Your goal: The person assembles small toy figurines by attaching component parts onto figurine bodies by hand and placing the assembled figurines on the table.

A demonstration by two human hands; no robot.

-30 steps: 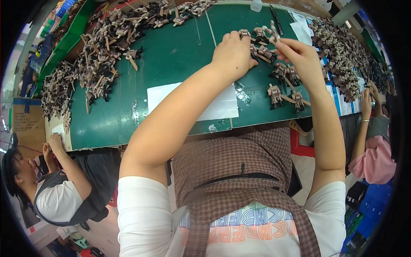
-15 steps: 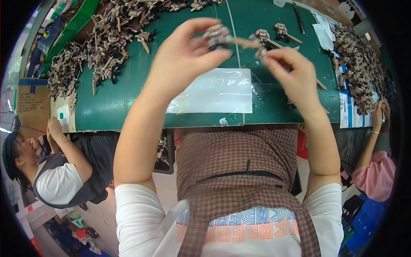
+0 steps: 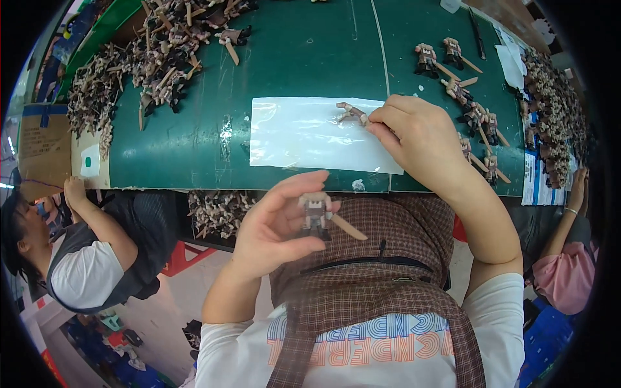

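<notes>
Just off the tabletop's [image 3: 174, 145] near edge, the left hand [image 3: 264, 226] has swung back over the checked apron [image 3: 404, 233], fingers clamped on a little figure [image 3: 315, 215] with a tan strip [image 3: 349, 227]. Right hand [image 3: 414, 132] is now over the white sheet [image 3: 291, 132], fingers pinching a small brownish piece [image 3: 354, 114], so both held bits sit left of the loose figures [image 3: 425, 58]. Good open green between sheet and far-left pile [image 3: 169, 50].

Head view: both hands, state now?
Left hand: curled, holding a small figure with a tan blade-shaped piece.
Right hand: fingertips closed, pinching a small brown-and-pale part.
</notes>
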